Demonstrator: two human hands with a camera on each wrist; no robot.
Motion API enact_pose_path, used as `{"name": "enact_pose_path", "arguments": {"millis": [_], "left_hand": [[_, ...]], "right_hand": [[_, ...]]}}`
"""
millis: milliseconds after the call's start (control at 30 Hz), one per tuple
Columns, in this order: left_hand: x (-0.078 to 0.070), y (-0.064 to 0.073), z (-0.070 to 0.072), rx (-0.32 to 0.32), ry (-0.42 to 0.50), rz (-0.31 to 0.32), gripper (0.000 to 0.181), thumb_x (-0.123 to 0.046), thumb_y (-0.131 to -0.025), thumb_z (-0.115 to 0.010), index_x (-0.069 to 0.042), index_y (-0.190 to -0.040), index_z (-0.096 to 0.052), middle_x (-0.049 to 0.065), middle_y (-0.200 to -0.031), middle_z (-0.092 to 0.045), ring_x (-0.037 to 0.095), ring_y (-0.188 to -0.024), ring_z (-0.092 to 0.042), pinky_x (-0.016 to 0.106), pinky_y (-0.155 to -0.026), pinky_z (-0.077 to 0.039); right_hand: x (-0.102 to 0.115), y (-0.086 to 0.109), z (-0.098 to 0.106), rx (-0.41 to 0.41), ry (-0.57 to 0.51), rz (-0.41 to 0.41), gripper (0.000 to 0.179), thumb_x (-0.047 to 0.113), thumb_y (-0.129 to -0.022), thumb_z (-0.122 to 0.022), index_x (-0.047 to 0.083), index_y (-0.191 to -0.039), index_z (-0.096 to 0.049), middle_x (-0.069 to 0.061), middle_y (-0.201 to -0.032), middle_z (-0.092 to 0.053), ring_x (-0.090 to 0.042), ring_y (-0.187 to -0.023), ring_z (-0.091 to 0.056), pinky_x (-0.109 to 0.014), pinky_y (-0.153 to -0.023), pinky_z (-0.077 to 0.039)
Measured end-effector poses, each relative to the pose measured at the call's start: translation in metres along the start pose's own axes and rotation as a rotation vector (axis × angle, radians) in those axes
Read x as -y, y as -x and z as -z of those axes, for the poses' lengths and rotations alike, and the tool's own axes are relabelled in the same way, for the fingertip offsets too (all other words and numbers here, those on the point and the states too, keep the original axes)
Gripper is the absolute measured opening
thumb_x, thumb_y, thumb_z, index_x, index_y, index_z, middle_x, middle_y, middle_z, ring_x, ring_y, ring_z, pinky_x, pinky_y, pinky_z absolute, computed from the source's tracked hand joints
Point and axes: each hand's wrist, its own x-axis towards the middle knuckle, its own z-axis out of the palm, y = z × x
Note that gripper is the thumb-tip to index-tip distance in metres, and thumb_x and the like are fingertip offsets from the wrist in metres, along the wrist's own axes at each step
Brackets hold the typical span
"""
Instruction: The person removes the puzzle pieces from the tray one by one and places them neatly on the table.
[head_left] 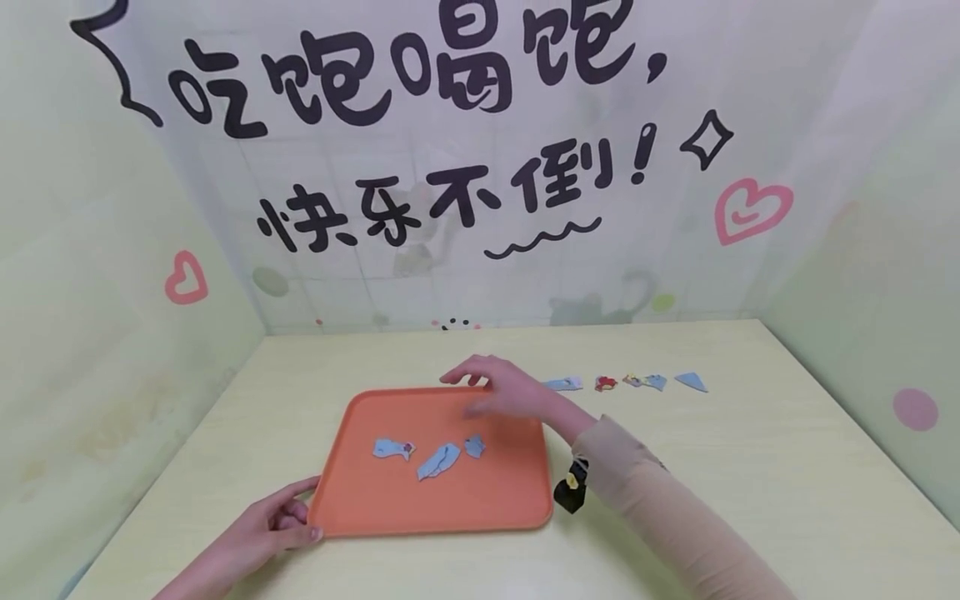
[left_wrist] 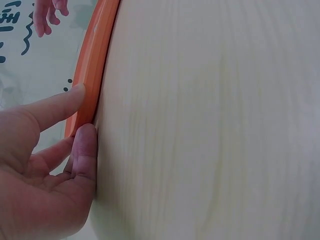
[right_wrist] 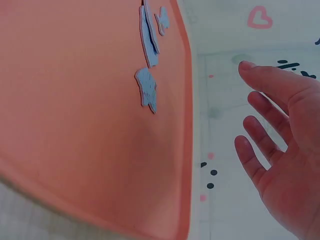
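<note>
An orange tray (head_left: 480, 504) lies on the pale wooden table, with a few torn-looking light blue pieces on it. One piece (head_left: 390, 448) with a small dark red patch is at left, a long piece (head_left: 437, 462) in the middle, and a smaller piece (head_left: 475, 447) at right. My left hand (head_left: 258, 532) grips the tray's near left corner; the left wrist view has its thumb (left_wrist: 75, 97) on the orange rim. Above the tray's far right part hovers my right hand (head_left: 513, 393). Its fingers (right_wrist: 257, 125) are spread and hold nothing in the right wrist view.
Behind the tray to the right is a row of small pieces: a blue strip (head_left: 562, 383), a red piece (head_left: 606, 383), a patterned blue piece (head_left: 654, 382) and a blue triangle (head_left: 691, 381). A printed white backdrop (head_left: 450, 283) stands at the table's far edge.
</note>
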Motion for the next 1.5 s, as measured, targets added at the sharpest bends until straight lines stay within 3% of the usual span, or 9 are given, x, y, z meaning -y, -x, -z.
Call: {"name": "enact_pose_path", "arguments": {"millis": [233,767,900,1100,1500], "left_hand": [[0.001,0.002,-0.001,0.002,0.003,-0.019,0.084,-0.021,-0.088,-0.074,0.006,-0.152,-0.026,0.007,-0.103,-0.054,0.008,-0.079,-0.049,0.021,-0.068,-0.041],[0.003,0.002,-0.001,0.006,0.004,-0.040,0.084,-0.021,-0.088,-0.074,0.006,-0.152,-0.026,0.007,-0.103,-0.055,0.007,-0.078,-0.049,0.021,-0.066,-0.041],[0.002,0.002,-0.001,-0.002,-0.001,-0.040,0.085,-0.020,-0.087,-0.074,0.006,-0.152,-0.027,0.007,-0.102,-0.055,0.007,-0.078,-0.049,0.021,-0.065,-0.041],[0.001,0.001,-0.001,0.000,0.006,-0.028,0.085,-0.020,-0.088,-0.074,0.005,-0.153,-0.026,0.007,-0.104,-0.055,0.007,-0.079,-0.049,0.021,-0.066,-0.041],[0.000,0.002,-0.001,0.007,-0.017,-0.037,0.084,-0.022,-0.088,-0.074,0.008,-0.152,-0.026,0.007,-0.102,-0.056,0.007,-0.080,-0.050,0.021,-0.069,-0.042]], "right_hand": [[-0.009,0.003,-0.019,-0.033,-0.112,-0.044,0.042,0.011,-0.090,-0.072,0.012,-0.130,-0.062,-0.013,-0.129,-0.063,-0.033,-0.115,-0.057,-0.047,-0.098,-0.048],[-0.023,0.013,-0.031,0.098,0.018,-0.146,0.039,0.019,-0.086,-0.077,0.018,-0.124,-0.067,0.003,-0.126,-0.066,-0.019,-0.113,-0.055,-0.038,-0.100,-0.046],[-0.025,0.015,-0.029,0.162,0.025,-0.148,0.039,0.012,-0.085,-0.076,0.016,-0.123,-0.068,0.002,-0.125,-0.065,-0.018,-0.113,-0.057,-0.036,-0.101,-0.046],[-0.023,0.015,-0.027,0.220,0.032,-0.134,0.039,0.000,-0.083,-0.074,0.013,-0.120,-0.071,-0.003,-0.118,-0.062,-0.016,-0.104,-0.057,-0.028,-0.092,-0.047],[-0.016,0.014,-0.029,0.179,0.076,-0.182,0.026,0.003,-0.081,-0.078,0.014,-0.105,-0.076,0.001,-0.097,-0.069,-0.012,-0.086,-0.057,-0.020,-0.076,-0.048]]}}
